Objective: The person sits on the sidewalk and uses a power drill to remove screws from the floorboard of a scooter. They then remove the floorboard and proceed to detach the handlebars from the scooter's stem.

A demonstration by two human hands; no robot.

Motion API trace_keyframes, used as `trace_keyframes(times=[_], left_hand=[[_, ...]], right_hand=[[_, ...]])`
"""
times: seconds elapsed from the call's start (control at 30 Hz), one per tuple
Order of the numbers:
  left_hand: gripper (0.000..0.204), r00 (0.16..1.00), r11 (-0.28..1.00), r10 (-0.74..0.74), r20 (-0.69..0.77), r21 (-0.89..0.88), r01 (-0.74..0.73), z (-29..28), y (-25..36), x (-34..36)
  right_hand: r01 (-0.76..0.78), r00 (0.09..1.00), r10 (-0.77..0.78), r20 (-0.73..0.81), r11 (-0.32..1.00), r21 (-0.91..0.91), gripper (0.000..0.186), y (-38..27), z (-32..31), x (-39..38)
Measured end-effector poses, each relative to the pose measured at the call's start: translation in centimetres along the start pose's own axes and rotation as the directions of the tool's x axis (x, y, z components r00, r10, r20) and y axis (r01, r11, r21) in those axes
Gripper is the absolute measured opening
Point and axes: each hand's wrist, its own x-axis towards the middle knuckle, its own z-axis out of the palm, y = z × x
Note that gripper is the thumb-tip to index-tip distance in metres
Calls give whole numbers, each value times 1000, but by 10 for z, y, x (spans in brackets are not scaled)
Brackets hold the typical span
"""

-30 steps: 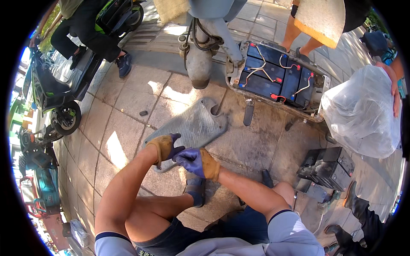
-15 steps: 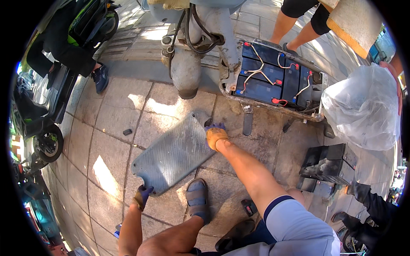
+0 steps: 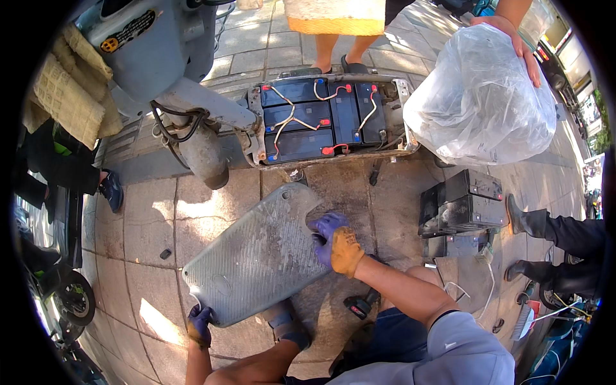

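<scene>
Here, a crouching person lifts a grey ribbed panel (image 3: 260,256) off the paving: left hand (image 3: 200,324) curled round its 7 o'clock corner, right hand (image 3: 335,247) clamped on its 3 o'clock edge. Tilted, it could slip and strike the open batteries (image 3: 321,119) at 12 o'clock.

Outdoors, sunlit stone-paved sidewalk (image 3: 151,224) w/ patchy shade; parked scooter (image 3: 64,289) at left.

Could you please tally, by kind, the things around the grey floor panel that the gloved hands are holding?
Grey ribbed floor panel, held by left hand and right hand: 1
Batteries wired in the open scooter tray: 4
Loose black batteries on the pavement: 2
Clear plastic bag: 1
Total: 8
</scene>
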Motion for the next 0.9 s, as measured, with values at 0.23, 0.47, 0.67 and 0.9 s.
trace_keyframes(times=[0.23,0.47,0.67,0.9], left_hand=[[22,963,977,211,166,-39,-208,127,121,8],[26,932,921,308,191,186,-342,229,219,-1],[23,871,860,364,331,240,-450,294,264,-1],[19,802,834,430,415,158,-529,302,258,57]], right_hand=[[-251,933,271,-236,962,112,26,63,-134,-28],[-377,798,405,-447,913,154,24,108,-173,-73],[-505,675,538,-505,836,215,22,135,-180,-93],[-596,634,609,-477,778,201,26,122,-180,-91]])
